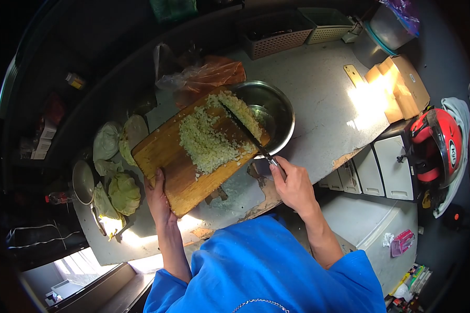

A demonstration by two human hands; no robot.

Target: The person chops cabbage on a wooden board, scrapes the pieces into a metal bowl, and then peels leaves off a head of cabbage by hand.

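The left hand (159, 201) pinches the near end of a wooden cutting board (172, 180), thumb on top, fingers partly hidden. The board extends toward two o'clock, its far end over a metal bowl (285, 117); chopped pale-green vegetable (206, 138) lies on it, centered toward one o'clock from that hand. The right hand (293, 182) is closed around the handle of a knife (245, 130), whose dark blade points to ten or eleven o'clock, across the chopped pieces. Both forearms reach out from blue sleeves, the left angled toward eleven or twelve o'clock, the right toward eleven, wrist bent slightly left.
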